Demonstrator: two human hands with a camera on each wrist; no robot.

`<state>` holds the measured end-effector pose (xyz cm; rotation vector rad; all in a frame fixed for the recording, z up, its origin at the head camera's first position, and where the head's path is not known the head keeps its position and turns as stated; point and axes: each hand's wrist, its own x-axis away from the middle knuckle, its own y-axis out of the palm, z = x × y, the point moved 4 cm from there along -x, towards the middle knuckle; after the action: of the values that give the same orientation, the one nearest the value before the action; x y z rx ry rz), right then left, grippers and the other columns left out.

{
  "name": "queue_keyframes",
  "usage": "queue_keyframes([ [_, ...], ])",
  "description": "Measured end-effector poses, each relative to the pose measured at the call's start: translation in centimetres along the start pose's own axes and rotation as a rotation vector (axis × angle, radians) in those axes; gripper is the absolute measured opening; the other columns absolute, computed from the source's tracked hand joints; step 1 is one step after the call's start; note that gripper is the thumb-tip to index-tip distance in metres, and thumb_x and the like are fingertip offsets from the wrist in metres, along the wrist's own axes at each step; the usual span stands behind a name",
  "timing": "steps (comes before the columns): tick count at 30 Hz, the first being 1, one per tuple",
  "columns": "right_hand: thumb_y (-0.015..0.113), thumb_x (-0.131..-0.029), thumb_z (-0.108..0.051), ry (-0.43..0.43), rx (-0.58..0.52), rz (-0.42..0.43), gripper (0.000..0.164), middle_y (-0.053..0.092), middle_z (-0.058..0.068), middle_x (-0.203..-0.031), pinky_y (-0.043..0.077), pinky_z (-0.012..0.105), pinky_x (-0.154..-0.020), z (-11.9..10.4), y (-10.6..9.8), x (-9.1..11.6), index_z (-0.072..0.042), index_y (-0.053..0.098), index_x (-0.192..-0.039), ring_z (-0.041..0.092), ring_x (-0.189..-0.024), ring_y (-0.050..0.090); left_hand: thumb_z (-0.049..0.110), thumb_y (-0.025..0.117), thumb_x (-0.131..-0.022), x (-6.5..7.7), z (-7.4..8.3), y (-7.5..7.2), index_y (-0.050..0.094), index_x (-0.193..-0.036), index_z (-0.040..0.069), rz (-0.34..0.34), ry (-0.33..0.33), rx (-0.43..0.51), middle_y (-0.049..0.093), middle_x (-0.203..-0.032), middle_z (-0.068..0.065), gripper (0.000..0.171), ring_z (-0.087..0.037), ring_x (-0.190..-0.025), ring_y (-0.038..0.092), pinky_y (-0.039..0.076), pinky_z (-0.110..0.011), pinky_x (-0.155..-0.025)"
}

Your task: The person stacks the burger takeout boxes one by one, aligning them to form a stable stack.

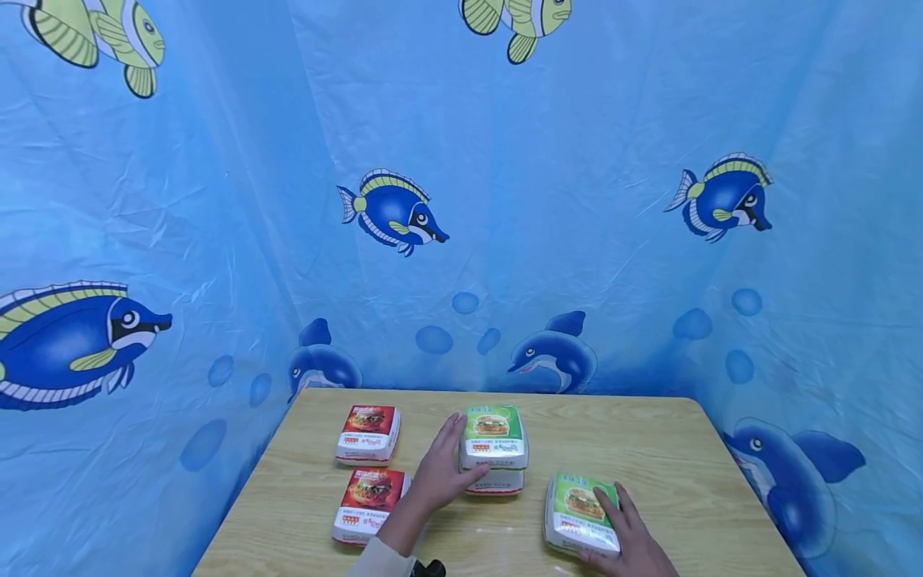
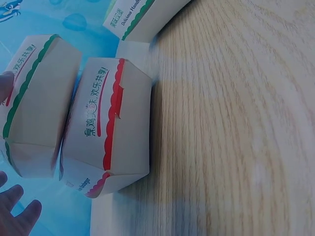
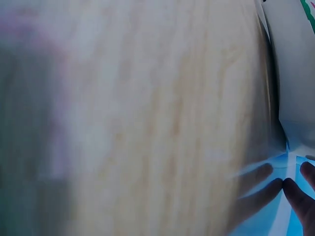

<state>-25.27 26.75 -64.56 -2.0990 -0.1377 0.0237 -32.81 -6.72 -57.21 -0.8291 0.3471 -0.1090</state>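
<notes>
My left hand (image 1: 441, 467) is at the left side of a stack of two burger boxes, fingers spread along that side. Its thumb lies over the front of the upper, green-topped box (image 1: 493, 429). In the left wrist view, fingers (image 2: 19, 209) show a gap to the stack. The lower box (image 2: 106, 123) has a red scalloped edge; its top is covered. To the right, my right hand (image 1: 626, 535) holds another green-topped burger box (image 1: 573, 501), thumb at the front, fingers over its right side. The right wrist view catches this box's pale side (image 3: 300, 83) and some fingertips.
Two red-topped burger boxes, a far one (image 1: 368, 435) and a near one (image 1: 366, 505), sit on the left of the wooden table (image 1: 663, 449). My left forearm partly overlaps the near one. A blue sea-themed curtain (image 1: 490, 264) surrounds the table's back and sides.
</notes>
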Motion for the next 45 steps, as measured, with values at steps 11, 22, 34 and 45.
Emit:
queue_keyframes([
  [11,0.064,-0.066,-0.080,0.038,0.026,0.011,0.114,0.016,0.031,-0.150,0.047,0.064,-0.080,-0.1,0.1,-0.8,-0.009,0.034,-0.150,0.060,-0.125,0.035,0.076,0.060,-0.076,-0.2,-0.1,-0.2,0.023,-0.156,0.022,-0.003,-0.006,0.014,0.020,-0.160,-0.007,0.103,-0.035,-0.141,0.028,0.037,-0.058,-0.102],
  [22,0.068,-0.064,-0.078,0.013,0.015,-0.006,0.116,0.016,0.033,-0.148,0.048,0.063,-0.078,0.0,0.3,-0.7,-0.009,0.032,-0.150,0.061,-0.123,0.035,0.070,0.065,-0.077,0.4,0.1,0.2,0.023,-0.156,0.023,-0.014,-0.014,0.050,0.017,-0.161,-0.001,0.101,-0.029,-0.143,0.022,0.032,-0.055,-0.107],
  [34,0.074,-0.059,-0.075,0.053,-0.034,-0.007,0.119,0.020,0.029,-0.147,0.048,0.061,-0.080,0.2,0.0,-1.2,-0.010,0.033,-0.150,0.058,-0.120,0.041,0.066,0.067,-0.079,0.5,0.5,0.2,0.025,-0.156,0.018,0.024,0.041,0.033,0.020,-0.160,-0.005,0.099,-0.034,-0.140,0.029,0.035,-0.054,-0.104],
  [45,0.073,-0.056,-0.079,0.059,-0.021,0.051,0.118,0.025,0.028,-0.143,0.049,0.059,-0.079,0.0,-1.0,-1.7,-0.014,0.038,-0.148,0.051,-0.116,0.048,0.068,0.063,-0.080,0.4,0.5,0.5,0.026,-0.155,0.018,0.017,0.040,0.039,0.020,-0.160,-0.004,0.098,-0.033,-0.140,0.029,0.035,-0.054,-0.105],
])
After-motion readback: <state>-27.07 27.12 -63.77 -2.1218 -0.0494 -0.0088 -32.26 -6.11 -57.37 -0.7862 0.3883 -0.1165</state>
